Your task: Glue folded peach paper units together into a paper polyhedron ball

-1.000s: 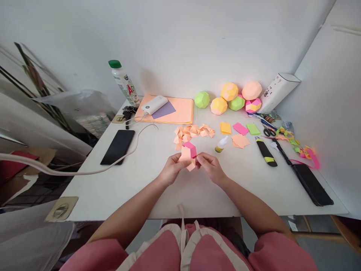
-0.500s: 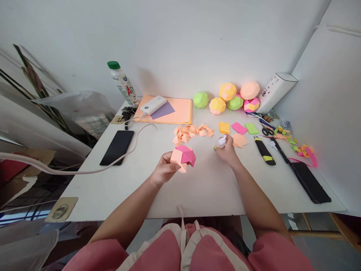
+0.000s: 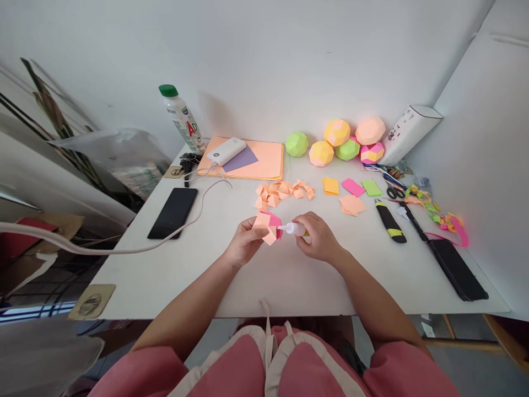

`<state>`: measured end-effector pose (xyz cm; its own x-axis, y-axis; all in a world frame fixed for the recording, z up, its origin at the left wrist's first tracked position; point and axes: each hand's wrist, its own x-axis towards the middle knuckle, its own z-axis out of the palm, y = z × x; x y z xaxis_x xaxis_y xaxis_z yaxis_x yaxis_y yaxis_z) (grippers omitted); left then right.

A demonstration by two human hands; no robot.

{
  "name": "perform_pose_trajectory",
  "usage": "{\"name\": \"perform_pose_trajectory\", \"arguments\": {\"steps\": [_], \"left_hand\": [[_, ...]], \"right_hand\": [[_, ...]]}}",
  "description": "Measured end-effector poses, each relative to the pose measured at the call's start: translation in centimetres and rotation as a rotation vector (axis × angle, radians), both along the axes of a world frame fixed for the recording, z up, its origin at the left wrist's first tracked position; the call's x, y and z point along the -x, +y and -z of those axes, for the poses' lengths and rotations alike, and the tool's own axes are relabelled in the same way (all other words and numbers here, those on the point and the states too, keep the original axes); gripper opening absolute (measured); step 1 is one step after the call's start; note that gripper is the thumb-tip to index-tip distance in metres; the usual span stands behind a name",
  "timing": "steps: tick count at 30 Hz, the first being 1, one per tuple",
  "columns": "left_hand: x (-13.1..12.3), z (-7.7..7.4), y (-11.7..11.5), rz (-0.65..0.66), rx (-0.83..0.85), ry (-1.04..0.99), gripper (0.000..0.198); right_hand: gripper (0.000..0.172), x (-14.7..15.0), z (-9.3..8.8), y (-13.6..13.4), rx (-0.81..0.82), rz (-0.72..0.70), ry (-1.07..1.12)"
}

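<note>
Peach and pink paper makes up the small folded shape [image 3: 261,221] held over the middle of the white surface [image 3: 273,281]. Take that shape as the clock's centre, with twelve toward the wall [image 3: 264,60]. The left hand [image 3: 243,241] comes in from about eight and is pinched firmly on it, thumb across the peach side, other fingers mostly hidden behind. From three o'clock the right hand [image 3: 321,237] has its fingers curled round a little glue bottle [image 3: 294,229], tipped over so that its narrow nozzle [image 3: 284,227] points to nine. The nozzle's tip is right at the pink edge; from where I stand I can't tell whether the two touch.

Just off at twelve to one lies a loose cluster of folded peach pieces [image 3: 273,199]. Around two sit the small paper stacks: orange [image 3: 330,186], pink [image 3: 352,187] and green [image 3: 371,188] in a row, with peach sheets [image 3: 352,206] just nearer the person. Past them, also toward two, are scissors [image 3: 395,193], and at three a black and yellow cutter [image 3: 390,221].

Farther back, between twelve and two, a green paper ball [image 3: 296,144] rests a little apart from a huddle of other paper balls [image 3: 336,132]. At eleven, a white power bank [image 3: 227,151] lies partly over a purple sheet [image 3: 243,160] on large peach paper [image 3: 270,160]. A black phone [image 3: 172,213] lies flat at nine.
</note>
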<state>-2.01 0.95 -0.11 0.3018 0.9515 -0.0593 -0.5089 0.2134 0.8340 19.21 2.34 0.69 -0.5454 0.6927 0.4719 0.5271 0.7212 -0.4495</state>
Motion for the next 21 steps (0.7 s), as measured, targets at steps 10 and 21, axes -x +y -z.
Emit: {"name": "perform_pose_trajectory", "arguments": {"steps": [10, 21], "left_hand": [[-0.2, -0.3, -0.1, -0.006, 0.024, 0.006, 0.007], [-0.3, -0.4, 0.0, -0.011, 0.043, -0.003, 0.009]], "right_hand": [[0.033, 0.2, 0.2, 0.0, -0.017, -0.004, -0.031], [0.026, 0.6, 1.1, -0.2, 0.049, -0.048, -0.075]]}}
